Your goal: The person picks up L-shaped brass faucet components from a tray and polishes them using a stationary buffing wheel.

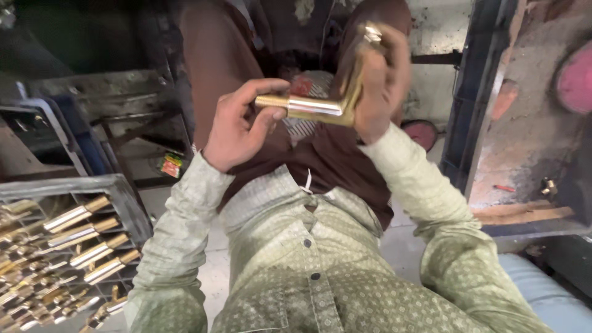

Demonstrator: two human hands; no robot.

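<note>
Brass L-shaped handle (327, 102) is held up over the lap, between both hands; looks solid, stiff, fairly heavy and slick from polish, best gripped on either leg. Left hand (237, 126) pinches the horizontal leg's end, right hand (379, 86) clenches the upright leg, both forearms raised; crate (123, 197) of similar handles sits lower left.

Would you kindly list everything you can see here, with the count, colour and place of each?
brass L-shaped handle: one, gold and silver, held up at centre between both hands
crate: one, grey, lower left
brass handles in the crate: many, gold and silver, stacked in rows
small packet: one, red and green, on the floor at left
metal frame: one, dark, at right
left hand: one, grip on the handle's horizontal arm
right hand: one, grip on the handle's upright arm
sleeves: two, pale green patterned, foreground
</note>
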